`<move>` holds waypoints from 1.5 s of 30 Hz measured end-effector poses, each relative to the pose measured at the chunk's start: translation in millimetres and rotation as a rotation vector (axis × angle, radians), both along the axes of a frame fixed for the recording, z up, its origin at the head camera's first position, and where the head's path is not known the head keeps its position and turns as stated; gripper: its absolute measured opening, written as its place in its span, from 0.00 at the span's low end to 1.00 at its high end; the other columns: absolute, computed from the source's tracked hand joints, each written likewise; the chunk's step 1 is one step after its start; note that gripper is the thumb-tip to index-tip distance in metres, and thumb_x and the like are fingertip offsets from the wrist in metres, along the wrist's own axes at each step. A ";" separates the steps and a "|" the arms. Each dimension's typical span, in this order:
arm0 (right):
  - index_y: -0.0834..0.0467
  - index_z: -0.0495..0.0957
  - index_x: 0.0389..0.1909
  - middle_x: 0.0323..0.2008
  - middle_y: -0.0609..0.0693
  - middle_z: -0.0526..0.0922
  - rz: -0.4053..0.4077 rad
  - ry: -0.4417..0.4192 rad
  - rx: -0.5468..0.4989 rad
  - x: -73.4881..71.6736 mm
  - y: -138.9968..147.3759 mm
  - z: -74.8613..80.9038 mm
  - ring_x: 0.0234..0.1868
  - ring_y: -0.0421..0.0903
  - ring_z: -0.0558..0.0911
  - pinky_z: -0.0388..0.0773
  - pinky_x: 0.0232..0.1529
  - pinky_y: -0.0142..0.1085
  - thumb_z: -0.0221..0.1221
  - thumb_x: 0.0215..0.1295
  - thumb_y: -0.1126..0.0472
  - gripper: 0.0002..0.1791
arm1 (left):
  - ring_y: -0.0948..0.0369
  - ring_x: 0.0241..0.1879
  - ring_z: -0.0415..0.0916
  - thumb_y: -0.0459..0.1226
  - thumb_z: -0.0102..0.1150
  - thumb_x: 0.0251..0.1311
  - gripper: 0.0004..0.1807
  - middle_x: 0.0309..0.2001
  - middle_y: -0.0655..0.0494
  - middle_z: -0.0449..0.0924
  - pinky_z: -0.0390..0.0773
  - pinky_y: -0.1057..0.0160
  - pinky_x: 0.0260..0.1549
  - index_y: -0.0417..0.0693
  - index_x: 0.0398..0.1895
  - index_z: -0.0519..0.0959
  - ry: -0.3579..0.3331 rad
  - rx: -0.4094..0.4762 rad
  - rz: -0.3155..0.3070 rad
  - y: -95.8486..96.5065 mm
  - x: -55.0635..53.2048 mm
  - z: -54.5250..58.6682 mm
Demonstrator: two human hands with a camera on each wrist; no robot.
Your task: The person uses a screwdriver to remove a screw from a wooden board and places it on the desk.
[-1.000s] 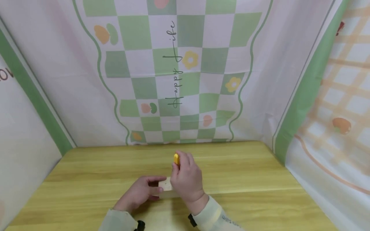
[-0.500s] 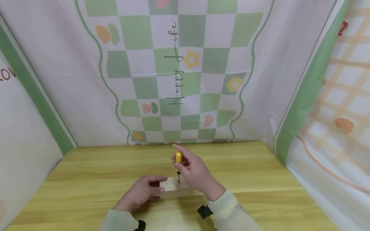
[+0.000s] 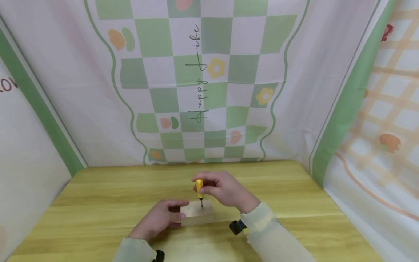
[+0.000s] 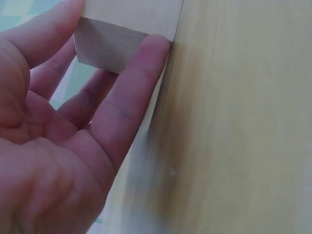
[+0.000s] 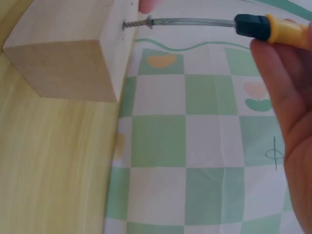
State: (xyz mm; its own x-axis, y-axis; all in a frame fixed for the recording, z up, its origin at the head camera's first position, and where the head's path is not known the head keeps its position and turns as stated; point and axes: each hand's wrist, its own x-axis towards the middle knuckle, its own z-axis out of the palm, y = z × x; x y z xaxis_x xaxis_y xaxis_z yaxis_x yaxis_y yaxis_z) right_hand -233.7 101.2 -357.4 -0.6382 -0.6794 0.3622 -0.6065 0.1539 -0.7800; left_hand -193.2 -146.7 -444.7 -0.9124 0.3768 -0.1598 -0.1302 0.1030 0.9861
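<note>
Swinging outward to the right since half a second ago, the right hand (image 3: 226, 190) is now leaving the block's right end in plain view, and its index finger, raised before, is bending over the top of the screwdriver (image 3: 199, 188). Its grip is pinching the yellow handle, with the thumb pressing from the near side and the wrist lying right of the tool. Below the grip, the shaft is running down, tilting slightly, and its tip is meeting the head of a screw (image 5: 138, 23), whose thread is standing partly out of the wooden block (image 3: 200, 219). That block is lying flat on the worktop (image 3: 278, 203), small dark marks dotting its top left of the screw. At its left end the left hand (image 3: 158, 219) is keeping its place, its grip holding the block, thumb at the near edge and index finger along the far edge. Pale sleeves (image 3: 278, 233) are covering both forearms, and a checked cloth (image 3: 214, 36) is hanging behind the worktop.
</note>
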 end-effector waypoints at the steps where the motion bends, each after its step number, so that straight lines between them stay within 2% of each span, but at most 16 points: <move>1: 0.57 0.81 0.56 0.42 0.51 0.87 -0.011 0.014 -0.006 0.0 -1.1 -0.7 0.43 0.45 0.85 0.84 0.43 0.38 0.62 0.67 0.66 0.17 | 0.50 0.48 0.78 0.30 0.67 0.60 0.26 0.66 0.37 0.68 0.83 0.50 0.44 0.38 0.63 0.76 0.000 -0.002 0.002 0.2 -0.2 0.0; 7: 0.58 0.82 0.56 0.40 0.49 0.87 -0.124 0.097 -0.032 5.8 -7.0 -6.4 0.38 0.41 0.85 0.84 0.37 0.36 0.63 0.67 0.65 0.17 | 0.51 0.47 0.79 0.30 0.67 0.60 0.26 0.66 0.39 0.68 0.83 0.51 0.43 0.39 0.63 0.77 -0.009 -0.006 0.010 0.3 -0.9 -0.4; 11: 0.58 0.82 0.55 0.37 0.48 0.87 -0.258 0.183 -0.076 13.0 -13.1 -12.0 0.34 0.40 0.84 0.83 0.33 0.34 0.64 0.66 0.67 0.17 | 0.51 0.47 0.79 0.30 0.67 0.59 0.26 0.65 0.39 0.69 0.84 0.52 0.42 0.39 0.62 0.77 -0.014 -0.007 0.018 0.0 -1.0 0.0; 18: 0.60 0.81 0.51 0.28 0.45 0.84 -0.609 0.496 -0.135 29.5 -32.0 -24.1 0.24 0.33 0.79 0.79 0.24 0.27 0.68 0.61 0.68 0.17 | 0.49 0.46 0.79 0.29 0.68 0.58 0.26 0.61 0.40 0.72 0.84 0.52 0.42 0.38 0.62 0.78 -0.015 -0.003 0.026 0.3 -2.0 0.9; 21: 0.62 0.80 0.49 0.26 0.45 0.82 -0.693 0.626 -0.142 33.0 -38.6 -29.3 0.21 0.34 0.77 0.77 0.21 0.28 0.67 0.61 0.68 0.15 | 0.49 0.46 0.79 0.29 0.68 0.58 0.26 0.61 0.40 0.73 0.84 0.52 0.42 0.38 0.62 0.78 -0.019 0.000 0.033 0.2 -2.6 0.8; 23: 0.63 0.79 0.49 0.26 0.46 0.81 -0.717 0.674 -0.144 33.7 -41.2 -31.6 0.21 0.36 0.77 0.78 0.22 0.29 0.66 0.61 0.68 0.15 | 0.49 0.46 0.78 0.29 0.68 0.58 0.26 0.61 0.40 0.73 0.84 0.52 0.42 0.38 0.62 0.78 -0.018 -0.001 0.035 -0.2 -2.9 0.7; 26: 0.64 0.77 0.53 0.29 0.48 0.82 -0.700 0.666 -0.127 33.7 -41.7 -33.0 0.25 0.38 0.80 0.81 0.25 0.31 0.65 0.61 0.69 0.19 | 0.49 0.46 0.78 0.29 0.67 0.58 0.25 0.60 0.40 0.74 0.84 0.52 0.42 0.38 0.61 0.78 -0.016 -0.001 0.032 -0.6 -3.3 0.0; 29: 0.63 0.76 0.61 0.35 0.50 0.83 -0.618 0.603 -0.072 32.6 -38.9 -30.3 0.31 0.39 0.81 0.82 0.31 0.31 0.66 0.62 0.69 0.24 | 0.49 0.47 0.79 0.29 0.67 0.59 0.25 0.60 0.40 0.73 0.84 0.52 0.42 0.38 0.61 0.78 -0.013 -0.007 0.027 -1.3 -2.5 -1.2; 32: 0.62 0.75 0.64 0.40 0.51 0.84 -0.506 0.513 -0.008 30.7 -34.0 -23.4 0.34 0.40 0.82 0.82 0.34 0.31 0.65 0.64 0.69 0.26 | 0.49 0.47 0.79 0.29 0.67 0.59 0.25 0.62 0.40 0.72 0.84 0.52 0.42 0.38 0.61 0.78 -0.016 -0.009 0.022 -1.6 -1.0 -2.4; 35: 0.60 0.74 0.65 0.45 0.51 0.84 -0.401 0.382 0.036 28.3 -27.3 -14.9 0.38 0.41 0.83 0.82 0.37 0.29 0.63 0.66 0.69 0.26 | 0.49 0.47 0.79 0.29 0.67 0.59 0.25 0.63 0.40 0.72 0.84 0.52 0.42 0.38 0.61 0.78 -0.022 -0.007 0.021 -1.6 -0.6 -3.4; 39: 0.56 0.74 0.66 0.47 0.52 0.84 -0.339 0.239 0.051 25.3 -18.7 -6.6 0.42 0.43 0.84 0.82 0.39 0.29 0.64 0.66 0.69 0.27 | 0.50 0.47 0.79 0.29 0.67 0.59 0.24 0.63 0.40 0.72 0.84 0.53 0.42 0.40 0.61 0.79 -0.019 -0.011 0.022 -0.9 -2.1 -3.2; 41: 0.56 0.75 0.65 0.44 0.51 0.84 -0.326 0.213 0.042 24.2 -16.5 -5.2 0.42 0.42 0.84 0.82 0.39 0.29 0.65 0.65 0.69 0.27 | 0.51 0.47 0.79 0.30 0.67 0.59 0.24 0.64 0.40 0.71 0.84 0.53 0.42 0.40 0.61 0.79 -0.011 -0.018 0.021 -0.4 -2.5 -2.4; 45: 0.59 0.78 0.60 0.39 0.50 0.85 -0.325 0.252 -0.005 24.4 -15.8 -7.8 0.36 0.38 0.84 0.82 0.35 0.30 0.67 0.63 0.68 0.24 | 0.50 0.47 0.79 0.29 0.67 0.59 0.24 0.64 0.39 0.71 0.84 0.53 0.42 0.39 0.61 0.78 -0.008 -0.019 0.021 1.2 -2.3 -1.1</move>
